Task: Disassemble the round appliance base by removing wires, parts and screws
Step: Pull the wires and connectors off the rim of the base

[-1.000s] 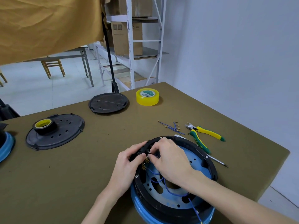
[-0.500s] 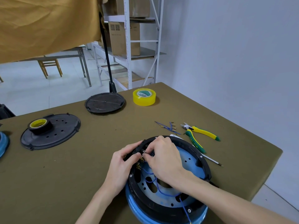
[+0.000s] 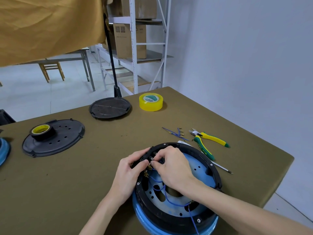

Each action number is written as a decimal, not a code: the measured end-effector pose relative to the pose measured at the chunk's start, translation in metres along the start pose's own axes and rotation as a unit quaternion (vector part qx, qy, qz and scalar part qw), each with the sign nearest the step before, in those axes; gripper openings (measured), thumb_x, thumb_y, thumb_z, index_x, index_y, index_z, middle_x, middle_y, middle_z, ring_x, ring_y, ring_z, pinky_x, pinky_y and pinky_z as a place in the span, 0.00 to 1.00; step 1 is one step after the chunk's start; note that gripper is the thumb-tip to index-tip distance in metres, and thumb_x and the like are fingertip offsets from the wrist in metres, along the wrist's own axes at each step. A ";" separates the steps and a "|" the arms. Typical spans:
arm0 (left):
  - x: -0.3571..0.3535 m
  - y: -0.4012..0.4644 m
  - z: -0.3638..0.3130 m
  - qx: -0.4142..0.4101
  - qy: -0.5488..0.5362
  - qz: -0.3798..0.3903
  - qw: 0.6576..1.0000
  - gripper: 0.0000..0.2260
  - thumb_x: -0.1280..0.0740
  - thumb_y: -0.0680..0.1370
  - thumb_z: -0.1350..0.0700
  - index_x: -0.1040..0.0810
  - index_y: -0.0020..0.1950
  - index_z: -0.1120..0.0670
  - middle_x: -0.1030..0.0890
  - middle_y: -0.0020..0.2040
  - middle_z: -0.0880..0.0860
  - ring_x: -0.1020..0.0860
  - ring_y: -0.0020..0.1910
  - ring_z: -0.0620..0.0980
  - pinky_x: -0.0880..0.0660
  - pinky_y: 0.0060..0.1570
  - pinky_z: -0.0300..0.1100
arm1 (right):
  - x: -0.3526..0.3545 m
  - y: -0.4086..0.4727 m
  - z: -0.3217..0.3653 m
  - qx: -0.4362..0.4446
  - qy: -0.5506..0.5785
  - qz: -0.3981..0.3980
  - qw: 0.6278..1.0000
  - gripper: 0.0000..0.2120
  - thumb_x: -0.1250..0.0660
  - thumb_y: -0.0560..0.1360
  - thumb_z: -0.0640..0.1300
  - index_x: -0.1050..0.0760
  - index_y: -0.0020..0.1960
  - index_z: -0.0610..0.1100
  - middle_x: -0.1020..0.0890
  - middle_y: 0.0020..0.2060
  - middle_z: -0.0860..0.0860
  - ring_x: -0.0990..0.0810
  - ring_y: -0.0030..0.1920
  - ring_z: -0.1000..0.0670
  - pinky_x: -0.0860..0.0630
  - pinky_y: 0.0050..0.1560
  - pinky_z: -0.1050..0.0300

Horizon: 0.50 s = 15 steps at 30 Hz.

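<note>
The round appliance base [image 3: 210,168], black-rimmed with a blue inside, lies open side up at the table's near edge. Blue wires [image 3: 162,189] with brass terminals run across its interior. My left hand [image 3: 130,173] grips the base's far-left rim, thumb beside a small black part [image 3: 149,156] with metal tabs. My right hand [image 3: 171,165] reaches over the base and pinches a wire terminal at that part; its fingertips hide the joint. Several screws [image 3: 198,220] sit in the rim.
Cut blue wires [image 3: 176,134], green-yellow cutters [image 3: 208,141] and a screwdriver [image 3: 221,167] lie right of the base. Two black round covers [image 3: 67,138] [image 3: 110,107], one carrying a black tape roll [image 3: 41,131], and a yellow tape roll [image 3: 151,101] sit farther back. Another blue part [image 3: 4,150] is far left.
Both hands stay at the same spot on the rim, with the fingers shifting only slightly. The view has drifted a little.
</note>
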<state>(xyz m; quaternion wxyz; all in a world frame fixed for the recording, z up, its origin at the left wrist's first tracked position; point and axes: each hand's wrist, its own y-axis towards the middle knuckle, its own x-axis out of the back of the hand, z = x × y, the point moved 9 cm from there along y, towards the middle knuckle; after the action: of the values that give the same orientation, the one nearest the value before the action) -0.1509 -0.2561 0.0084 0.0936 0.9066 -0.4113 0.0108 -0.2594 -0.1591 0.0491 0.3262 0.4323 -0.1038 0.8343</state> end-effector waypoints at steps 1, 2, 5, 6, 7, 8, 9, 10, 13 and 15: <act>0.000 0.000 0.000 0.002 -0.001 -0.003 1.000 0.16 0.32 0.79 0.60 0.16 0.66 0.51 0.14 0.62 0.47 0.18 0.64 0.47 0.26 0.69 0.52 | -0.001 0.000 0.000 -0.005 -0.003 -0.002 1.000 0.07 0.29 0.77 0.51 0.19 0.41 0.54 0.27 0.38 0.60 0.27 0.53 0.52 0.33 0.47 0.56; 0.000 0.000 0.000 0.002 -0.002 -0.004 1.000 0.17 0.33 0.77 0.57 0.16 0.65 0.51 0.14 0.62 0.47 0.18 0.64 0.47 0.25 0.69 0.52 | -0.002 0.000 -0.001 -0.010 -0.004 -0.003 1.000 0.08 0.29 0.77 0.51 0.20 0.40 0.54 0.27 0.38 0.60 0.27 0.53 0.51 0.33 0.47 0.56; -0.001 0.001 -0.001 -0.006 0.004 -0.002 1.000 0.18 0.34 0.76 0.56 0.16 0.65 0.50 0.14 0.61 0.47 0.18 0.64 0.48 0.25 0.68 0.52 | -0.004 -0.001 0.000 -0.006 -0.004 -0.006 1.000 0.09 0.29 0.77 0.50 0.22 0.38 0.54 0.24 0.41 0.58 0.26 0.53 0.50 0.31 0.47 0.55; 0.000 0.001 -0.001 -0.009 0.006 0.000 1.000 0.18 0.34 0.76 0.56 0.16 0.65 0.50 0.14 0.61 0.47 0.18 0.64 0.48 0.25 0.68 0.51 | -0.004 0.000 0.000 0.001 -0.002 -0.004 1.000 0.09 0.29 0.77 0.49 0.23 0.38 0.54 0.23 0.42 0.57 0.26 0.53 0.50 0.30 0.49 0.55; 0.000 0.001 -0.001 -0.011 0.010 0.002 1.000 0.18 0.34 0.76 0.56 0.16 0.65 0.50 0.14 0.61 0.47 0.18 0.64 0.48 0.25 0.68 0.50 | -0.005 0.001 0.000 0.011 0.006 0.006 1.000 0.09 0.29 0.77 0.49 0.23 0.39 0.54 0.23 0.43 0.56 0.27 0.53 0.50 0.29 0.50 0.54; 0.001 0.001 -0.001 -0.011 0.012 0.003 1.000 0.18 0.34 0.77 0.57 0.16 0.65 0.49 0.14 0.62 0.46 0.19 0.65 0.47 0.25 0.67 0.49 | -0.006 0.003 0.000 0.020 0.019 0.025 0.999 0.09 0.29 0.77 0.48 0.23 0.38 0.54 0.23 0.44 0.56 0.26 0.52 0.50 0.27 0.52 0.53; 0.001 0.002 0.000 -0.011 0.013 0.005 1.000 0.17 0.33 0.78 0.58 0.16 0.65 0.49 0.14 0.62 0.46 0.19 0.65 0.47 0.26 0.67 0.48 | -0.006 0.005 -0.001 0.027 0.035 0.047 0.998 0.10 0.28 0.77 0.47 0.24 0.38 0.53 0.22 0.43 0.54 0.25 0.50 0.49 0.26 0.52 0.51; 0.001 0.002 0.001 -0.009 0.015 0.008 1.000 0.16 0.33 0.79 0.60 0.16 0.65 0.49 0.14 0.62 0.46 0.19 0.65 0.47 0.26 0.67 0.47 | -0.006 0.007 -0.002 0.030 0.051 0.066 0.996 0.10 0.28 0.77 0.47 0.24 0.38 0.52 0.20 0.43 0.52 0.23 0.48 0.49 0.25 0.52 0.50; 0.001 0.001 0.001 -0.007 0.024 0.016 1.000 0.18 0.35 0.82 0.67 0.16 0.66 0.50 0.15 0.63 0.47 0.19 0.65 0.47 0.26 0.66 0.45 | -0.007 0.008 -0.004 0.029 0.061 0.069 0.995 0.10 0.28 0.77 0.47 0.24 0.37 0.52 0.19 0.38 0.52 0.22 0.42 0.48 0.25 0.45 0.50; 0.000 0.000 0.001 -0.008 0.023 0.015 1.000 0.18 0.35 0.82 0.67 0.17 0.66 0.51 0.15 0.63 0.46 0.19 0.65 0.47 0.26 0.66 0.46 | -0.009 0.005 -0.003 0.030 0.014 0.038 0.999 0.10 0.29 0.78 0.49 0.25 0.39 0.54 0.24 0.36 0.57 0.26 0.44 0.50 0.32 0.42 0.55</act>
<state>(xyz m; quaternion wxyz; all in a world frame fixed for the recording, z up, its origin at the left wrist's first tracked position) -0.1511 -0.2567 0.0077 0.1101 0.8993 -0.4223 0.0293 -0.2608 -0.1661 0.0411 0.2829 0.4258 -0.0902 0.8547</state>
